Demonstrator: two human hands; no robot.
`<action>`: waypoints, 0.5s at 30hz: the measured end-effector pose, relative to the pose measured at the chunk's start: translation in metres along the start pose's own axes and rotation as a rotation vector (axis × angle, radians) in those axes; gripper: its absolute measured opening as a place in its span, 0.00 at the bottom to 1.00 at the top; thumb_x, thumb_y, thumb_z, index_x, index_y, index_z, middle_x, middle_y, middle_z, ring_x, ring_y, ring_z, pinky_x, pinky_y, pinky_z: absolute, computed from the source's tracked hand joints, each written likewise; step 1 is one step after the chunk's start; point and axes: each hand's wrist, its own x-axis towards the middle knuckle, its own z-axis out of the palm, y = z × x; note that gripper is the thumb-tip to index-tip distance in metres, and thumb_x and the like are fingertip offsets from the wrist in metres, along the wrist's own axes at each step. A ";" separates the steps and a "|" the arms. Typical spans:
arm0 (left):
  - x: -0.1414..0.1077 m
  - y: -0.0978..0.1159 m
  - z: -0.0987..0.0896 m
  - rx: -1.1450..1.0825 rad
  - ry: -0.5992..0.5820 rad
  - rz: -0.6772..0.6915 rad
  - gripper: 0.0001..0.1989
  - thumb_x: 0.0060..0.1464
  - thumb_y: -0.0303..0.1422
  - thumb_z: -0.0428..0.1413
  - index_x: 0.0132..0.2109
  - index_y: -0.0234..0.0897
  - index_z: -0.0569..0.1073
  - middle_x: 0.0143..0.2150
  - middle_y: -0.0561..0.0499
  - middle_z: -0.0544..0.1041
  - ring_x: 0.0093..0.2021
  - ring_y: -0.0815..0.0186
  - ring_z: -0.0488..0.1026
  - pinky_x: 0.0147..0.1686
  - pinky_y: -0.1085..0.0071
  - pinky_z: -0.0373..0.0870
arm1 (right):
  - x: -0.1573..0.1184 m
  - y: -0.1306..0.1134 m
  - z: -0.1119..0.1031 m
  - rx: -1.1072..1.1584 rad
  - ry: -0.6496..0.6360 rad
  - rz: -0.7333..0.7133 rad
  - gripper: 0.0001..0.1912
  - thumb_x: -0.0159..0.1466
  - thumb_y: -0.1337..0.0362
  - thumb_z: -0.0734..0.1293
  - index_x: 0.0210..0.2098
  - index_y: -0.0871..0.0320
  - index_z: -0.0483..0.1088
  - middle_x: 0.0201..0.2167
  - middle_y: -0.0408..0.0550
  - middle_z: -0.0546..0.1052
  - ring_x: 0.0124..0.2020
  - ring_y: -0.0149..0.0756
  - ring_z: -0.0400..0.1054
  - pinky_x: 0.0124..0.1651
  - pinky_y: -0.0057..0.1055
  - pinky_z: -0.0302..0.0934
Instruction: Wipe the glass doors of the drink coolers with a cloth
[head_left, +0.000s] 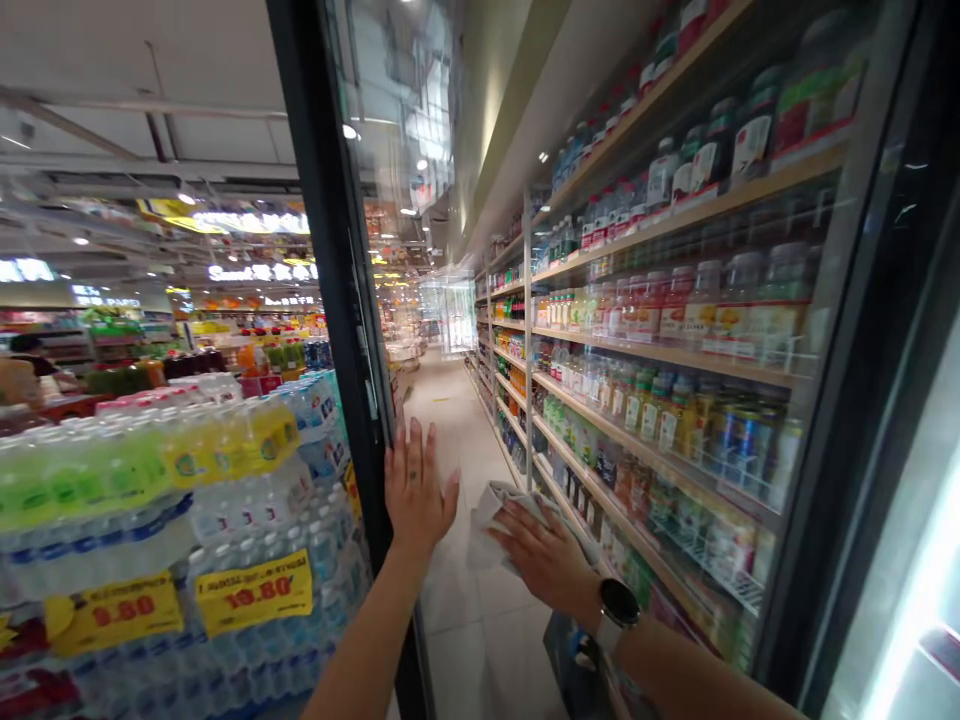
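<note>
A glass door with a black frame (330,260) stands in front of me, and shelves of bottles show in its pane. My left hand (420,490) lies flat against the glass beside the left part of the frame, its fingers stretched upward. To the right and slightly lower, my right hand (544,555) presses a light grey cloth (491,500) on the glass. Its fingers are extended over the cloth, and part of the cloth is hidden under the palm. A dark round watch (619,602) is on the right wrist.
Stacked packs of bottles (247,530) with yellow price signs (255,592) stand at the left, outside the door edge. Shelves of drinks (660,225) fill the right side. Another black frame (847,330) rises at the far right.
</note>
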 end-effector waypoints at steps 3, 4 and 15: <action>-0.001 0.002 -0.001 -0.034 -0.003 0.001 0.32 0.66 0.42 0.41 0.71 0.33 0.46 0.73 0.40 0.45 0.73 0.55 0.39 0.69 0.56 0.43 | 0.038 0.021 -0.017 -0.014 0.060 0.035 0.19 0.70 0.66 0.57 0.58 0.51 0.69 0.62 0.44 0.70 0.70 0.35 0.47 0.73 0.45 0.27; -0.002 0.002 -0.002 -0.051 -0.003 0.001 0.32 0.66 0.44 0.39 0.71 0.33 0.46 0.74 0.40 0.44 0.73 0.54 0.38 0.69 0.56 0.42 | 0.059 0.030 -0.026 -0.029 0.076 0.062 0.19 0.70 0.65 0.57 0.59 0.53 0.68 0.62 0.46 0.69 0.71 0.37 0.47 0.73 0.46 0.26; -0.012 -0.002 -0.003 -0.322 0.090 -0.025 0.37 0.66 0.47 0.37 0.71 0.29 0.35 0.73 0.33 0.44 0.72 0.53 0.44 0.66 0.51 0.54 | 0.098 -0.028 0.010 -0.044 0.120 0.125 0.23 0.66 0.68 0.59 0.60 0.63 0.66 0.62 0.54 0.69 0.71 0.40 0.44 0.73 0.46 0.31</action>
